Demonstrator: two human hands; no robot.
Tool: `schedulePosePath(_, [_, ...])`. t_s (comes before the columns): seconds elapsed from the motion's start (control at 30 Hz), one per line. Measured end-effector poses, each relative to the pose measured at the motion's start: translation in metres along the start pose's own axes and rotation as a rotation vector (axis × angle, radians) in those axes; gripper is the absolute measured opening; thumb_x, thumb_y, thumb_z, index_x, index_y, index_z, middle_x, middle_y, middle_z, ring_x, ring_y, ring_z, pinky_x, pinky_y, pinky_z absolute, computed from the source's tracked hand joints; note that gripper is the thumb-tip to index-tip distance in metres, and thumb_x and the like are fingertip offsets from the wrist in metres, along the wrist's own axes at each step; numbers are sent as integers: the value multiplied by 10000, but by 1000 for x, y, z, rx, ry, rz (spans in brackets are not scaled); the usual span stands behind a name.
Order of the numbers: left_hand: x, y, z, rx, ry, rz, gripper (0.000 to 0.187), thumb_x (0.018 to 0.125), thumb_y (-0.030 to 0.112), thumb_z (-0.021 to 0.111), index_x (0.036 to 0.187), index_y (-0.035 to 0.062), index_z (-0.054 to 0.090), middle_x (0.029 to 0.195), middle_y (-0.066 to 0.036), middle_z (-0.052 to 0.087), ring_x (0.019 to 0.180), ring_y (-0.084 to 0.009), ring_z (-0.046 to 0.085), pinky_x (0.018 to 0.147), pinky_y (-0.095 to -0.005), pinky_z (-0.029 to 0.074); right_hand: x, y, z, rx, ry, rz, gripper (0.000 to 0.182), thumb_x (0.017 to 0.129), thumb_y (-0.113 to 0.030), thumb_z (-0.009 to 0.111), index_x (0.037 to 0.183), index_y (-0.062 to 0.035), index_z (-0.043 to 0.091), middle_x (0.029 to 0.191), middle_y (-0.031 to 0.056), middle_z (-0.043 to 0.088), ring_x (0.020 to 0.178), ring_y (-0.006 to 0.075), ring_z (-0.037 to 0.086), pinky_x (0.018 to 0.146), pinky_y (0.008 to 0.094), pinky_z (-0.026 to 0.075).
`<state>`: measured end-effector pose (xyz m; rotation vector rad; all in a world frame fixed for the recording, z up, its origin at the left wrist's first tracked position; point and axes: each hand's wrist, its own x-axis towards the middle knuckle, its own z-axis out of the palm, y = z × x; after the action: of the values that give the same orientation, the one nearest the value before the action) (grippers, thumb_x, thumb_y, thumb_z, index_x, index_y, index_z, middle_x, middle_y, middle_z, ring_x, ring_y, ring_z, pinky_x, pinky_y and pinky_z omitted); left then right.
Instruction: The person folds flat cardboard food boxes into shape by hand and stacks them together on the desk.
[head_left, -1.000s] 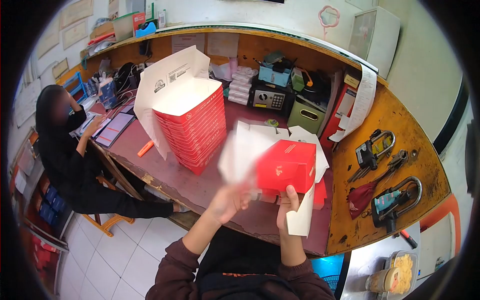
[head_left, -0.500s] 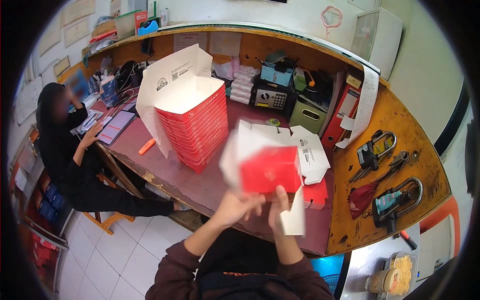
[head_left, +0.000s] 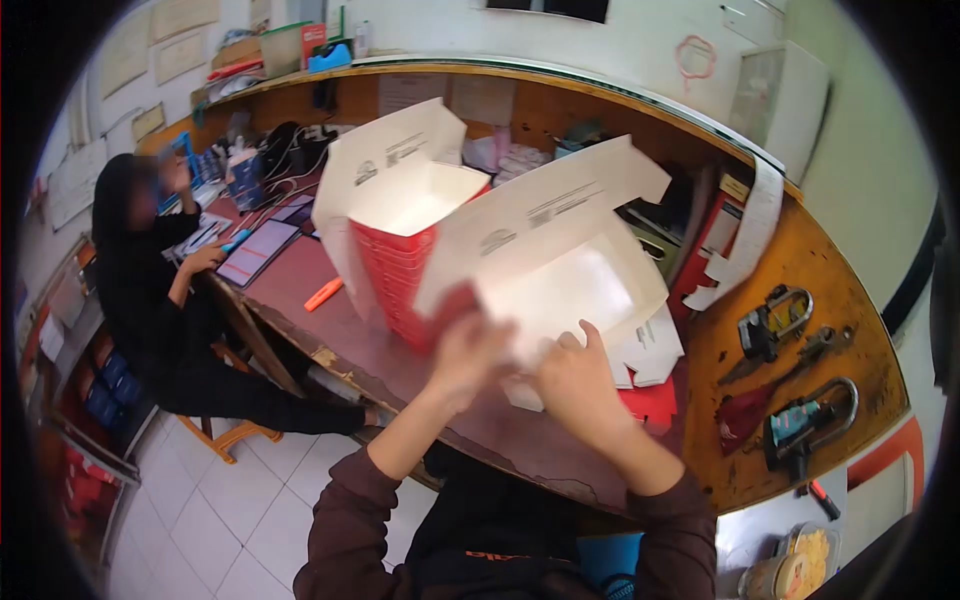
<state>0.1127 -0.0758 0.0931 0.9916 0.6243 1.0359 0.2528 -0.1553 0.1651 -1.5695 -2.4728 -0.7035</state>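
An opened paper food box [head_left: 560, 290], white inside with a wide printed lid raised, is tilted over the table between my hands. My left hand [head_left: 468, 355] is closed at its near left corner by a red side panel; those fingers are blurred. My right hand [head_left: 578, 385] grips the near edge, thumb side up against the white inner wall. Behind it on the left stands a tall stack of nested red boxes [head_left: 395, 265], the top one with its lid up. Flat white-and-red box blanks [head_left: 655, 350] lie under and right of the held box.
A person in black [head_left: 150, 270] sits at the left by a tablet [head_left: 258, 252]. An orange cutter or marker [head_left: 323, 294] lies on the maroon tabletop [head_left: 345, 325]. Padlocks [head_left: 812, 425] and keys rest on the wooden ledge at right, near a red binder [head_left: 715, 235].
The box has turned from its red outside to its white inside, with the lid spread open. My right hand has moved up onto its near edge. The view has shifted slightly.
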Motion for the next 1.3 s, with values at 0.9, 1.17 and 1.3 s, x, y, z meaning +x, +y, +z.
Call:
schedulePosePath(0.9, [29,138,-106,1390,263,1084,60,711,77,616,766,84,636,744,-14,594,616,-198,586,520,-293,454,250,3,-45,307,-311,-269,337,701,-279,649,803,42,630,734,223,607,711,296,596,669,356,467])
schedulePosePath(1.17, [37,132,-99,1402,153,1081,55,710,90,628,764,86,621,778,-11,596,624,-206,585,535,-293,455,260,-1,-49,61,-534,-392,367,747,-276,567,826,82,587,765,232,610,705,325,604,653,362,481])
schedulePosePath(1.3, [37,120,-94,1454,182,1110,138,729,49,575,850,112,594,883,-29,564,646,-245,577,541,-320,455,281,-9,-36,579,-561,-189,307,760,-244,567,810,57,599,750,225,612,723,309,610,634,359,482])
